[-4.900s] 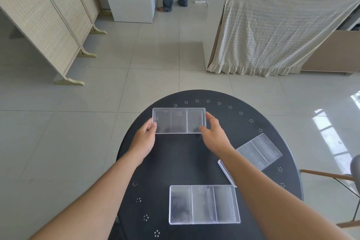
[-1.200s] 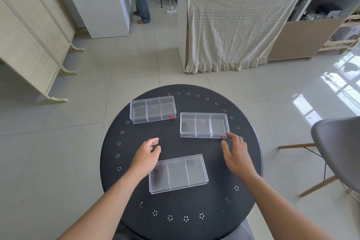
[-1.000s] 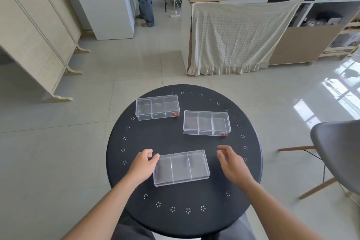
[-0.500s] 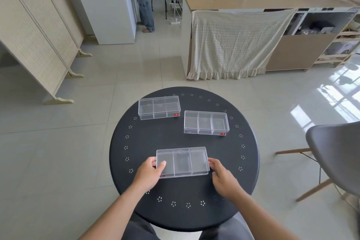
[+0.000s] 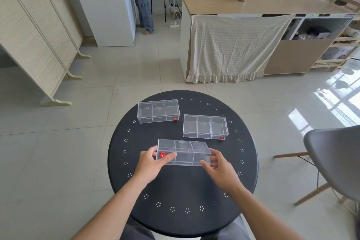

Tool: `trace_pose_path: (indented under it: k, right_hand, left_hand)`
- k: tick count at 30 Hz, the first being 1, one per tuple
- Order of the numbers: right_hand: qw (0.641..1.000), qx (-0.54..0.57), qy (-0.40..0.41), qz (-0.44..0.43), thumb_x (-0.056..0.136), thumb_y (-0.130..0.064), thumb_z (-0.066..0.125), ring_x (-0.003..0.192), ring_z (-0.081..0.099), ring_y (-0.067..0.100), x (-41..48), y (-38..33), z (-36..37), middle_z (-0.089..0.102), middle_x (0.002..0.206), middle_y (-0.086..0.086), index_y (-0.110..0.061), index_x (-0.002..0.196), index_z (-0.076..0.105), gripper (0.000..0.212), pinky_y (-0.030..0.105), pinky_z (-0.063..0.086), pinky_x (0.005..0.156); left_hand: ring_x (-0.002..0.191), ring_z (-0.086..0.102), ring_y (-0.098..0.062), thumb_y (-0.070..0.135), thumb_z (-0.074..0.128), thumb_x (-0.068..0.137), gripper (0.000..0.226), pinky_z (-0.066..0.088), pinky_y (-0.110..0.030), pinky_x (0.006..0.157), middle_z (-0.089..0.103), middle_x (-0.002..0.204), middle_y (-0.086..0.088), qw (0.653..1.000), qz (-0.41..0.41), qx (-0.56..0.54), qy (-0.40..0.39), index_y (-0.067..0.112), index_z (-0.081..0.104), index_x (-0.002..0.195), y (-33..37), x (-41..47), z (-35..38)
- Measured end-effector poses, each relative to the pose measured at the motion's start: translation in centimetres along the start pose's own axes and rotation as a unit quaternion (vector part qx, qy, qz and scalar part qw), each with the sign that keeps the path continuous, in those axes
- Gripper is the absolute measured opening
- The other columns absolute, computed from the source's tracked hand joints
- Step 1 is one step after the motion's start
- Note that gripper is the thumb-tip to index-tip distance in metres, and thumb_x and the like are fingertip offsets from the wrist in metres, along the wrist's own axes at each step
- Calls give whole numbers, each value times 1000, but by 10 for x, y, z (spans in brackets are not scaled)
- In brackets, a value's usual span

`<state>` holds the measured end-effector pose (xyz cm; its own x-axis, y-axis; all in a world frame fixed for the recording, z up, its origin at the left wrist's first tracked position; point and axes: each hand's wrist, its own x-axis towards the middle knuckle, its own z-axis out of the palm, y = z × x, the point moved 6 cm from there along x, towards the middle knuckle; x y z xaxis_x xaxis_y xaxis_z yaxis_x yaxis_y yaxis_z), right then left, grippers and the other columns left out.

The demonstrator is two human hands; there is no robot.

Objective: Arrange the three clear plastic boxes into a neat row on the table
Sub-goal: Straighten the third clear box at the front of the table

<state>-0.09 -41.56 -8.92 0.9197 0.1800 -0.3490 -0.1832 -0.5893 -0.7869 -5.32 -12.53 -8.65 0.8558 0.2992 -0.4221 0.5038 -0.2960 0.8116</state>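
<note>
Three clear plastic boxes with inner dividers are on the round black table (image 5: 181,187). The far left box (image 5: 158,110) lies flat near the back edge. To its right and a little nearer lies the right box (image 5: 205,126). The near box (image 5: 184,152) is raised and tilted, its front face towards me, held at both ends. My left hand (image 5: 153,162) grips its left end by the red sticker, thumb on the front. My right hand (image 5: 219,167) grips its right end.
A grey chair (image 5: 335,163) stands close to the table's right side. Beyond the table are a cloth-draped wooden counter (image 5: 233,45), a white cabinet (image 5: 109,13) and a folding screen (image 5: 33,31) at left. A person (image 5: 143,0) stands at the back.
Both hands have closed on the near box's ends, lifted it and tipped it up; half a second ago it lay flat. The two far boxes have stayed put.
</note>
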Motion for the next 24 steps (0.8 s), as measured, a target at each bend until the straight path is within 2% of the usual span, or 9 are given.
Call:
trace_pose_path:
  k: [3, 5, 8, 10, 13, 17, 19, 22, 24]
  right_hand:
    - [999, -2, 33, -4, 94, -53, 76, 100, 72, -2, 2, -1, -6, 70, 117, -18, -35, 145, 55, 59, 13, 50, 77]
    - [999, -2, 52, -1, 93, -54, 77, 96, 73, -1, 4, -1, -10, 72, 114, -16, -32, 139, 63, 53, 12, 50, 76]
    - [997, -8, 77, 1, 90, -62, 77, 92, 74, 0, 6, 0, -14, 76, 108, -15, -28, 131, 71, 53, 15, 53, 80]
    - [995, -10, 95, 6, 90, -66, 74, 94, 74, -2, 6, -1, -18, 77, 105, -16, -29, 124, 75, 51, 17, 53, 81]
    - [994, -20, 108, -8, 94, -67, 69, 98, 73, -4, 8, -4, -20, 79, 102, -17, -28, 116, 79, 46, 18, 55, 83]
    - [993, -50, 101, -23, 95, -61, 72, 96, 73, -1, 12, -3, -16, 79, 100, -15, -27, 112, 82, 39, 29, 61, 93]
    - [992, -64, 103, -26, 94, -59, 74, 95, 73, 0, 14, -2, -15, 79, 99, -15, -27, 109, 84, 37, 30, 60, 93]
    - [991, -85, 103, -18, 94, -58, 75, 89, 75, 3, 18, -2, -18, 81, 89, -14, -27, 100, 87, 34, 28, 60, 87]
    - [990, -107, 95, -10, 96, -54, 73, 82, 75, 12, 21, 0, -18, 80, 77, -9, -23, 91, 86, 34, 34, 61, 81]
  left_hand:
    - [107, 71, -9, 77, 92, 63, 89, 49, -21, 77, 65, 130, 4, 1000, -12, 21, -6, 35, 67, 138, -11, 5, 0]
    - [102, 74, -10, 72, 94, 64, 81, 51, -21, 78, 66, 129, 4, 999, -12, 38, -11, 35, 71, 132, -17, 7, 1]
    - [94, 73, -14, 80, 88, 65, 71, 59, -33, 90, 70, 120, 4, 997, -7, 77, 0, 33, 80, 117, -27, 11, 1]
    - [78, 68, -14, 88, 80, 67, 69, 57, -32, 82, 71, 104, 8, 995, -8, 96, 7, 26, 81, 97, -27, 8, -1]
    - [55, 45, -15, 96, 65, 73, 82, 41, -33, 61, 46, 59, 6, 992, -23, 119, 24, 16, 52, 63, -21, 0, -4]
    - [53, 36, -21, 97, 51, 80, 88, 30, -38, 55, 27, 51, 2, 984, -32, 165, 57, 19, 21, 55, -12, -5, -9]
    - [53, 40, -23, 102, 42, 79, 90, 33, -39, 54, 32, 50, 1, 980, -43, 186, 62, 19, 20, 54, -16, -2, -9]
    - [52, 54, -26, 110, 34, 71, 95, 54, -41, 60, 52, 51, -6, 976, -61, 204, 52, 17, 32, 54, -26, 4, -8]
    - [54, 57, -29, 111, 36, 68, 94, 55, -39, 62, 58, 53, -10, 974, -58, 217, 35, 19, 33, 54, -34, 7, -7]
